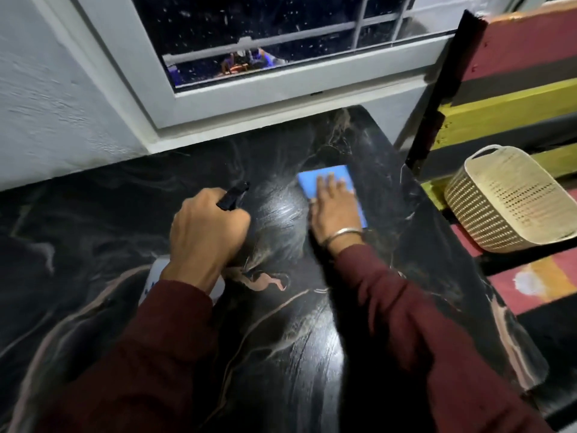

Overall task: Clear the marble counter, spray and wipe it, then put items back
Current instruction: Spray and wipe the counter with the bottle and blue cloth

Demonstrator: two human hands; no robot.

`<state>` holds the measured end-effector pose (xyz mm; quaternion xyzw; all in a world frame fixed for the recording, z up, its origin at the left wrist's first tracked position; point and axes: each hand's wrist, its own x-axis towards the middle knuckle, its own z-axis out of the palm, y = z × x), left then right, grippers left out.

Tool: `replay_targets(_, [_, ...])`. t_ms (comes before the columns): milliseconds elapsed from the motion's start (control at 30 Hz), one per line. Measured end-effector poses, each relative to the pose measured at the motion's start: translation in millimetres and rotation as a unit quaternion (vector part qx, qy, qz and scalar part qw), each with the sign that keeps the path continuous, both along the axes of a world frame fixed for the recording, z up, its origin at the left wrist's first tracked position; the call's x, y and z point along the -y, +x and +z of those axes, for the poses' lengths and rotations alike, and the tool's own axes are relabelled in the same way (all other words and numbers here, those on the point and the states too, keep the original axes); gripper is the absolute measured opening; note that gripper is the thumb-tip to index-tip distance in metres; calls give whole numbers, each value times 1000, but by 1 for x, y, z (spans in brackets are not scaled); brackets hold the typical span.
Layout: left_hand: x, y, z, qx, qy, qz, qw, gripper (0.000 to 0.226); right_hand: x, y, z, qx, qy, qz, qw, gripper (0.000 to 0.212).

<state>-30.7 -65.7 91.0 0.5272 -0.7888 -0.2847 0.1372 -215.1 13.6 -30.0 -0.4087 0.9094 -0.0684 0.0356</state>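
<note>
The black marble counter [93,232] with pale veins fills the lower view. My left hand [206,232] is closed around a spray bottle; its black nozzle [234,195] points forward and a bit of its white body [156,273] shows under my wrist. A wet, shiny patch [281,210] lies on the marble between my hands. My right hand [335,207] lies flat with fingers spread on a folded blue cloth [324,179], pressing it onto the counter near the right edge.
A cream perforated plastic basket [512,201] sits tilted on striped steps [515,107] off the counter's right edge. A white-framed window [249,98] and white wall [46,104] bound the counter's far side.
</note>
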Motion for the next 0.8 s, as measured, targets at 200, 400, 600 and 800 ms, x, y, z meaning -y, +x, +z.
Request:
replay_targets(200, [19, -27, 5, -19, -5, 47, 999, 18, 8, 139, -15, 87, -8, 369, 926, 55])
replay_targets(400, [16, -45, 4, 2, -8, 38, 999, 11, 65, 18, -8, 40, 25, 215, 975, 55])
replay_targets(600, [1, -48, -9, -16, 1, 10, 1000, 14, -12, -114, 0, 45, 15, -45, 998, 54])
replay_targets(800, [-5, -53, -11, -34, 10, -15, 999, 16, -129, -58, 3, 49, -12, -154, 987, 68])
